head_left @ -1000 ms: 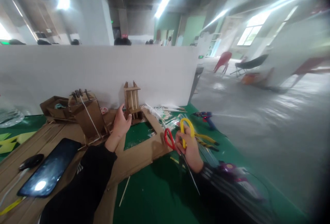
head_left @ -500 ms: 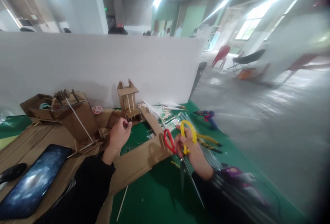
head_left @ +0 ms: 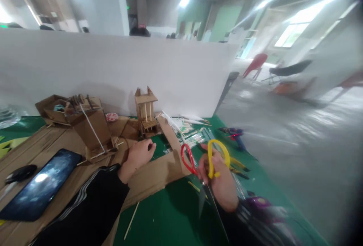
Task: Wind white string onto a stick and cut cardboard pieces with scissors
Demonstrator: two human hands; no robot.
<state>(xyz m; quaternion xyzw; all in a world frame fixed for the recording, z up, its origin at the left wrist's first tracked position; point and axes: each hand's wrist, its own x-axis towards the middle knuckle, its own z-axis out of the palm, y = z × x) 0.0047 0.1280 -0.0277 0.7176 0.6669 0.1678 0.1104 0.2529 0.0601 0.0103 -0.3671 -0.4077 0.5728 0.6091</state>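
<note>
My right hand (head_left: 218, 176) is closed on a pair of scissors with one red and one yellow handle loop (head_left: 210, 155); the slightly parted blades point down toward me. My left hand (head_left: 141, 152) has curled fingers, and whatever they hold, if anything, is hidden. It hovers over the cardboard just in front of a small cardboard tower (head_left: 146, 110) with stick columns. Left of it leans a larger cardboard structure (head_left: 92, 129) with a white cord down its face. A flat cardboard strip (head_left: 155, 176) lies between my hands.
A phone (head_left: 42, 185) lies at the left on cardboard. Pliers (head_left: 240, 167) and a blue glue gun (head_left: 238, 137) rest on the green table at the right, near white sticks and strings (head_left: 181, 125). A white partition (head_left: 113, 64) stands behind. A thin stick (head_left: 132, 220) lies in front.
The view has turned left, so the scene sits farther right. My right hand has moved slightly toward me with the scissors. My left hand stays curled near the tower.
</note>
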